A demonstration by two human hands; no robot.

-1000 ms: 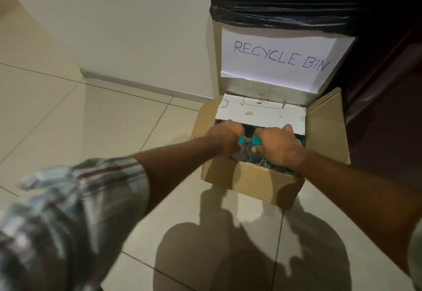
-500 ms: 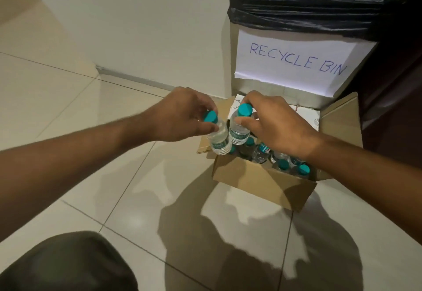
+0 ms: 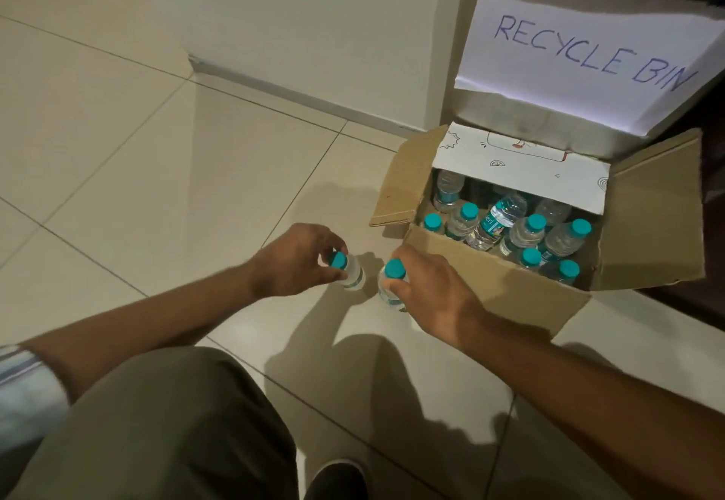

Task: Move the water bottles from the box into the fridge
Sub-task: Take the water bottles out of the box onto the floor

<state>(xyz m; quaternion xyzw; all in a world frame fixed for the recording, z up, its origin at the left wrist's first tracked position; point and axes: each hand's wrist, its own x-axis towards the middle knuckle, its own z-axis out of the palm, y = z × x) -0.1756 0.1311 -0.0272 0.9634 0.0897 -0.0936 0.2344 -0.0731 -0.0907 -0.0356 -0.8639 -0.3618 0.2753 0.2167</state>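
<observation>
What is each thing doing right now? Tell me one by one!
cardboard box, flaps open, on the floor.
bottles in the box, capped, mostly upright, one tilted.
left bottle, capped, upright, outside the box.
right bottle, capped, upright, outside the box.
left hand, pinching the left bottle's cap end.
right hand, gripping the right bottle below its cap.
recycle bin, bag-lined.
</observation>
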